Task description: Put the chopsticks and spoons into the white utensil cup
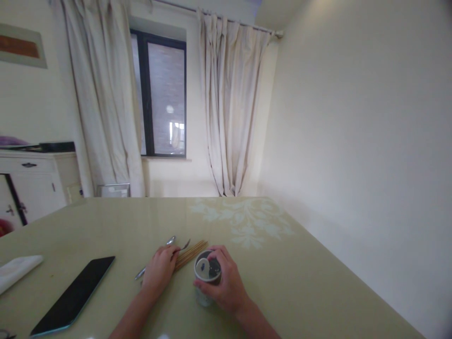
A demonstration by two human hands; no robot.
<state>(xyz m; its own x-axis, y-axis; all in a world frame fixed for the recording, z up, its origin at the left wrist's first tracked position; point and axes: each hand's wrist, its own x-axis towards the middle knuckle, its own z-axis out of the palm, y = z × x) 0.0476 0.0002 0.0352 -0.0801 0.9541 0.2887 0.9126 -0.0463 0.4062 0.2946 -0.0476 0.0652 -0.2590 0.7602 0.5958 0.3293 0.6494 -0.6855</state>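
My right hand (229, 280) is wrapped round the rim of a round container (204, 299) with a clear lower part and a grey rim. A pale round piece shows at its top; I cannot tell whether it is a lid or something inside. To the left, my left hand (161, 267) is closed on a fork (185, 244), whose head pokes out past the fingertips. Beside that hand lies a bundle of thin wooden skewers (192, 254), partly hidden by it. A metal spoon (171, 240) lies on the hand's other side, its middle covered by the hand.
A black tablet-like slab (76, 294) lies on the left of the green table (318, 282). White folded paper or cloth (19, 270) is at the far left edge. The table's right edge runs along a plain wall (370, 141). A white cabinet (35, 176) stands back left.
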